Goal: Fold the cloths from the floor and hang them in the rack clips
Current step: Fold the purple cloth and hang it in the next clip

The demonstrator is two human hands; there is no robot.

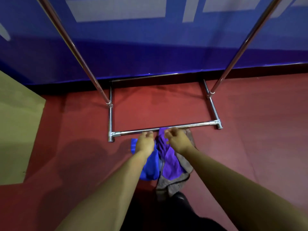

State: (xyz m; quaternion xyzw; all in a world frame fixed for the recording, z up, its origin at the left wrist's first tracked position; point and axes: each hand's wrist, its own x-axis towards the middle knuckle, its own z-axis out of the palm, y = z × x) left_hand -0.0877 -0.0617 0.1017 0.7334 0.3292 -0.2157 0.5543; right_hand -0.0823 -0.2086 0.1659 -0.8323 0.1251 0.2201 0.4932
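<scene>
Floor [250, 130]: dull red, matte, covering near and far ground.
Far wall [150, 47]: blue banner with pale grey block shapes, a dark strip along its base.
Left: tan panel [15, 130] lying over the red floor.
Light: dim, soft shadows at near left.

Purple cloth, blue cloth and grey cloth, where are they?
purple cloth [171, 165], head view, middle of its flat part.
blue cloth [150, 169], head view, lower bunched part.
grey cloth [170, 185], head view, bottom edge.
</scene>
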